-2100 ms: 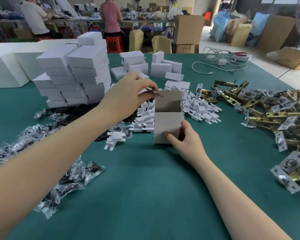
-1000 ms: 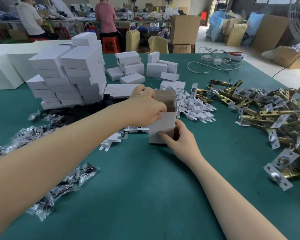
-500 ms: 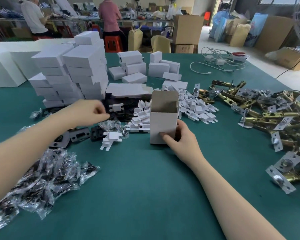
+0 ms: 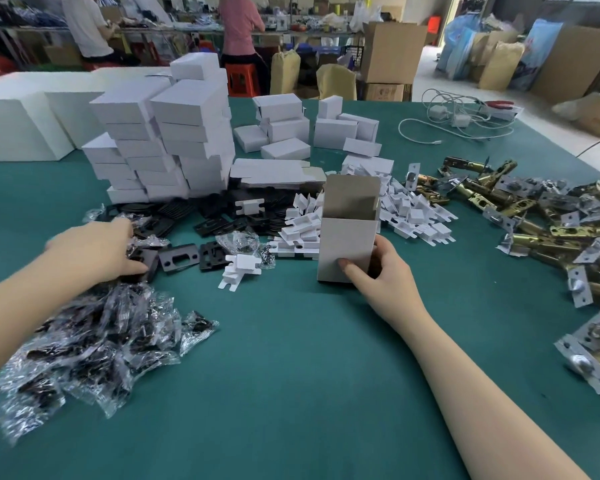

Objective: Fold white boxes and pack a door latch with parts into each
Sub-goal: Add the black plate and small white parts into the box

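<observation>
A white box stands upright on the green table, its top flap raised and its mouth open. My right hand grips its lower right corner, thumb on the front face. My left hand reaches left into the black strike plates; its fingers lie over one plate and the thumb presses that plate's near edge. Brass door latches lie heaped on the right. Clear bags of screws are piled at the near left. What is inside the box is hidden.
Stacked closed white boxes rise at the back left, with flat box blanks beside them. Small white card inserts lie behind the box. White foam blocks and a charger cable sit at the far edge.
My left hand left the top of the box and swung left and down onto the black plates. My right hand kept hold of the box, which stayed upright.
</observation>
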Motion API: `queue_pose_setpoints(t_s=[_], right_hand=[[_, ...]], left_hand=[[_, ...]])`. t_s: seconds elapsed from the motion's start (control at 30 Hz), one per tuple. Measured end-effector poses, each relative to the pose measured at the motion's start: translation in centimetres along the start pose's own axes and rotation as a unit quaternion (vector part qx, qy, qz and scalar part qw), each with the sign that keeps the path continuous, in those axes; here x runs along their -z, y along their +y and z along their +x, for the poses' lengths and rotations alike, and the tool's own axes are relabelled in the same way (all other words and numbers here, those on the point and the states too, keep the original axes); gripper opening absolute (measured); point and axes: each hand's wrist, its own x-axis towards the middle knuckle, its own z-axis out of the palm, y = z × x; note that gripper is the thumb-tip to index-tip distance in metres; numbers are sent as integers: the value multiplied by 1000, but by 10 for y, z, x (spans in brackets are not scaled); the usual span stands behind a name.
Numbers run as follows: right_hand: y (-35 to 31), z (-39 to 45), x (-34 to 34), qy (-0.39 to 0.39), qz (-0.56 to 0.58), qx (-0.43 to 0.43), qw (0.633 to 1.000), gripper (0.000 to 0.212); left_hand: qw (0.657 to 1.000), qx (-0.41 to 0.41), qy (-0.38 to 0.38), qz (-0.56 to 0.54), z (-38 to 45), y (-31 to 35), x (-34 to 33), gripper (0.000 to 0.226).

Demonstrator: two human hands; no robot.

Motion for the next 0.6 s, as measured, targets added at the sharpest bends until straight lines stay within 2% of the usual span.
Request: queue_pose_setpoints(t_s=[0.1,0.23,0.33,0.5,0.6], right_hand=[[0,0,0,1,-1,-1,1000,44],[-1,0,1,-2,-8,-1,1000,39],[-2,-1,1,-1,-10,-2,1000,38],[-2,-1,1,0,-11,0,1000,38],[-2,-1,1,1,-8,1,1000,38]], left_hand=[[999,-42,-1,3,4,-5,1,63],[993,-67,-15,-91,16,-21,1,59],[991,-76,-17,-105,24,-30,-1,40],[986,-71,41,-144,28,-32,-8,6],[966,-41,79,-242,26,-31,-8,12]])
